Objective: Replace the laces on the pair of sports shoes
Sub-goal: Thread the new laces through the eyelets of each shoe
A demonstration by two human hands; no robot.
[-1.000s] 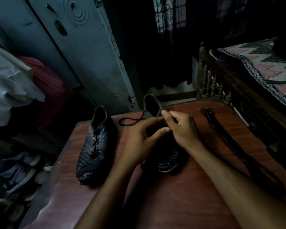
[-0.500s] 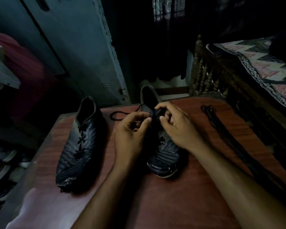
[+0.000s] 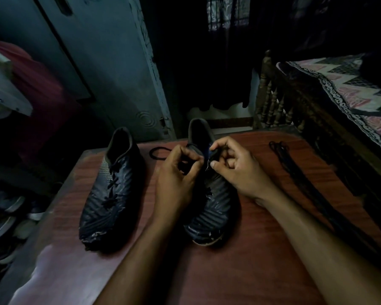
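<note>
— Both hands at the collar of the right-hand shoe, then?

— Yes. The left hand has its fingers curled, thumb and forefinger pinching what looks like the old lace near the top eyelets; a loop of that lace trails onto the bench behind the hand. The right hand is curled too, fingertips nipping the tongue or the lace end at the shoe's throat. In this gloom I cannot tell which.

— And the lace itself?

— Thin, limp, light cord, I'd judge; best taken close to the eyelet or by its tip, since slack gives nothing to pull against. The shoe looks soft-sided and light, likely to slide unless one hand steadies it.

— The other shoe?

— The left-hand shoe sits just beside, untouched, still laced. A bundle of dark spare laces lies well apart along the bench's right side, near the bed.
</note>
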